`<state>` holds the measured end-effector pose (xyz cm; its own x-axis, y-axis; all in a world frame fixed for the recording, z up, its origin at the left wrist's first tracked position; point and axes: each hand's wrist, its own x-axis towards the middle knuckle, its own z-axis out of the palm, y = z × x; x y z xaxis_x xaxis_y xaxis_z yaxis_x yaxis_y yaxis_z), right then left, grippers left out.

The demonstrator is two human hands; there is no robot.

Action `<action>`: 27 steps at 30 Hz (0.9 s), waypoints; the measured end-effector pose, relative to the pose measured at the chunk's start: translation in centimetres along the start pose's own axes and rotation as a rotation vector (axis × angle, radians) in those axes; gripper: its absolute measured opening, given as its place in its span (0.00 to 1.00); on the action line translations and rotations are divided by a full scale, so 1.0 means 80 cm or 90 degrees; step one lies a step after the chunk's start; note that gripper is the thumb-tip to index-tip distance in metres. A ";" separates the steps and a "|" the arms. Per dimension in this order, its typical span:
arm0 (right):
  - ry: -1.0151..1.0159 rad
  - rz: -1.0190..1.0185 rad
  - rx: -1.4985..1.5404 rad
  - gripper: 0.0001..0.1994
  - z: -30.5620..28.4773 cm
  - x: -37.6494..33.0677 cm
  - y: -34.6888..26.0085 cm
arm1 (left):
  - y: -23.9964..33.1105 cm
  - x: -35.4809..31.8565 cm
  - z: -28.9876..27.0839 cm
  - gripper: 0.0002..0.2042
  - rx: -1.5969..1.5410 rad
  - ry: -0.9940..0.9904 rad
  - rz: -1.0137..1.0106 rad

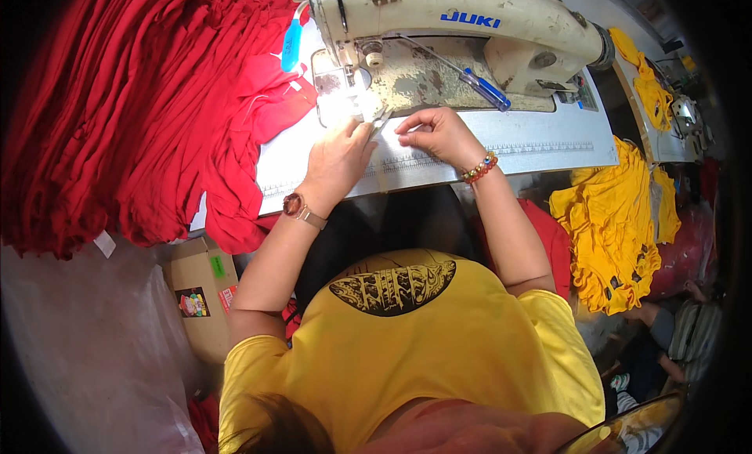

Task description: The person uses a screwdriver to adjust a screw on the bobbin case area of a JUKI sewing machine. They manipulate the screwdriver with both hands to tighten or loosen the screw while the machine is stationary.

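Just before the needle end of the sewing machine (540, 19), the left fingers (362, 133) are bent and pressed together on a small metal tool (381, 123), shaped like thread snips; its tip points up and to the right, and glare washes out part of that hand. Apart from the tool, the right fingers (421, 125) are curled, thumb and forefinger close to each other; whether they pinch a thread I cannot tell. A watch (294, 206) circles the left wrist, a beaded bracelet (479, 168) the right. Along the near edge of the white counter (576, 133) runs a ruler strip (509, 150). Farther back, a blue-handled screwdriver (486, 90) lies aslant beside the machine's arm. To the left, red cloth (133, 101) is piled in many folds and droops over the edge, with a cardboard box (197, 270) below. Off to the right, yellow garments (611, 227) lie heaped.
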<state>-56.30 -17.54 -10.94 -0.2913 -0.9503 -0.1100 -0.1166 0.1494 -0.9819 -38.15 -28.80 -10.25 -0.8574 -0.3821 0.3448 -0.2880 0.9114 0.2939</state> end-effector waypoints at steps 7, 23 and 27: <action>-0.002 -0.191 -0.074 0.16 0.022 -0.009 0.017 | -0.034 -0.013 -0.039 0.07 -0.031 -0.054 -0.112; 0.016 -0.225 -0.047 0.24 0.026 -0.013 0.020 | 0.008 0.002 -0.016 0.10 -0.332 -0.109 -0.237; 0.012 -0.219 -0.056 0.24 0.025 -0.013 0.017 | 0.012 0.012 -0.008 0.09 -0.273 -0.106 -0.228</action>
<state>-54.27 -16.90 -12.48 -0.2389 -0.9439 0.2282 -0.2925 -0.1542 -0.9438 -38.97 -28.38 -9.11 -0.8039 -0.5944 0.0219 -0.4041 0.5727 0.7133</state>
